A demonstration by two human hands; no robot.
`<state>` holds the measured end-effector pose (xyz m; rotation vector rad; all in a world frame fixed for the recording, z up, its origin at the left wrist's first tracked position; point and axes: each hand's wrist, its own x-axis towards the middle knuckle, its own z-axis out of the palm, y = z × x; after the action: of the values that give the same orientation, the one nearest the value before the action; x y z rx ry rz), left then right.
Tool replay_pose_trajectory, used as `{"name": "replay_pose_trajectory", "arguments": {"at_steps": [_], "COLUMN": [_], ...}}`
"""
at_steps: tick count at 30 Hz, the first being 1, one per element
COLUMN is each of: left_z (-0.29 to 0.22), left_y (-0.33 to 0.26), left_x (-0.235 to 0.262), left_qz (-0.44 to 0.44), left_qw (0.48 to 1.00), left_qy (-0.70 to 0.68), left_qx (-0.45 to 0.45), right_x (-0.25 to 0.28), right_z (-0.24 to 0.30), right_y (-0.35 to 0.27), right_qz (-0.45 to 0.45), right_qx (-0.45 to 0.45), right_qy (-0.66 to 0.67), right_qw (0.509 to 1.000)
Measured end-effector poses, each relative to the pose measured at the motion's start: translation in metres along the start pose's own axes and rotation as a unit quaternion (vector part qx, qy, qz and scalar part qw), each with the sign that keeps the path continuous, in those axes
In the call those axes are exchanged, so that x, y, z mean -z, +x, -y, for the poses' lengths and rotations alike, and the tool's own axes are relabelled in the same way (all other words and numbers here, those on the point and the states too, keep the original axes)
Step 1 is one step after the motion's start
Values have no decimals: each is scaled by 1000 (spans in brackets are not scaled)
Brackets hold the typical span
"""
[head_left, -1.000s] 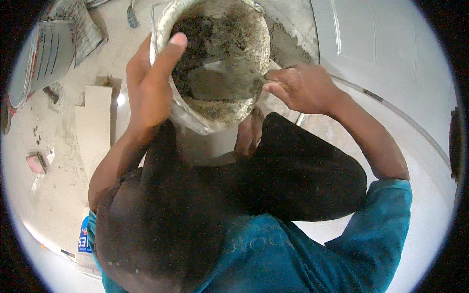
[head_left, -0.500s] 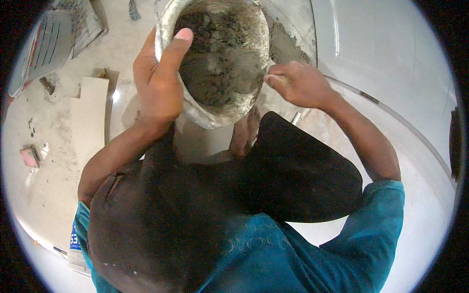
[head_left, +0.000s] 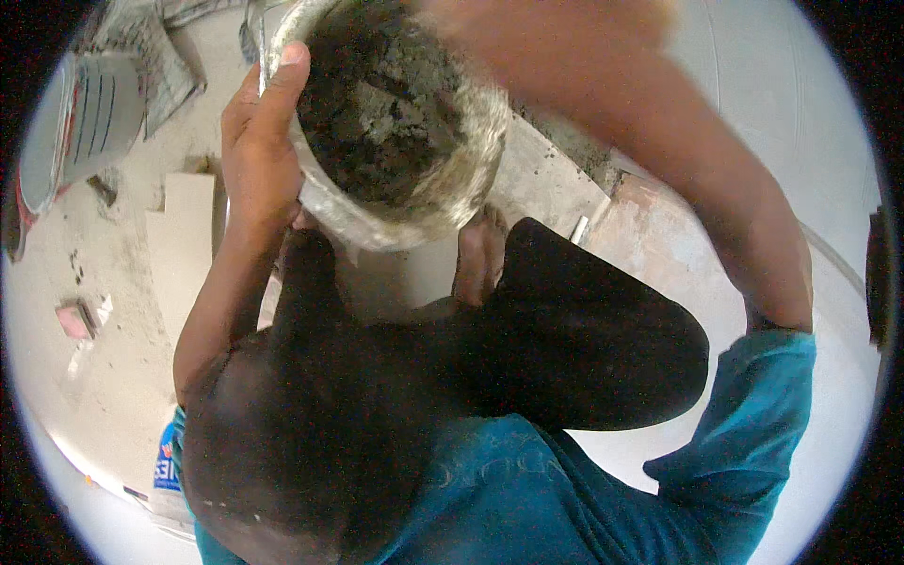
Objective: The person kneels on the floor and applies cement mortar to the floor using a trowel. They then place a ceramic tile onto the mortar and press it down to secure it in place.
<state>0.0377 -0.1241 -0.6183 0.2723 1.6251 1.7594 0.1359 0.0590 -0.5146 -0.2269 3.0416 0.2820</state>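
The bucket (head_left: pixel 395 234), containing a grey, lumpy mix (head_left: pixel 386 118), lies just beyond the person's dark-trousered legs (head_left: pixel 584 339). The left hand (head_left: pixel 259 141) grips its left rim, thumb over the edge; the right hand (head_left: pixel 551 33), blurred beside its upper right, has indeterminable closure. Left of the bucket: a grey container (head_left: pixel 108 108).

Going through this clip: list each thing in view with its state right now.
Bucket: open-topped, rim smeared
Dark mix: lumpy, inside the bucket
Left hand: gripping the rim
Right hand: blurred, grip unclear
Pink block: on the floor
Pale board: on the floor
Striped container: upright or tipped, unclear
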Motion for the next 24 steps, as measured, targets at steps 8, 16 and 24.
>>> {"name": "replay_pose_trajectory", "arguments": {"at_steps": [8,16,24], "left_z": [-4,-3,0], "left_y": [31,7,-11], "left_x": [15,5,2], "left_qz": [-30,-16,-73], "left_qw": [997,1000,997], "left_qy": [-24,3,-20], "left_qx": [61,13,27], "right_x": [-3,-59,-63], "right_z": [20,-1,33], "right_y": [-17,-49,-73], "right_qz": [-30,220,256], "right_qx": [68,-177,-210], "right_qy": [-104,178,466], "right_qw": [992,943,821]}}
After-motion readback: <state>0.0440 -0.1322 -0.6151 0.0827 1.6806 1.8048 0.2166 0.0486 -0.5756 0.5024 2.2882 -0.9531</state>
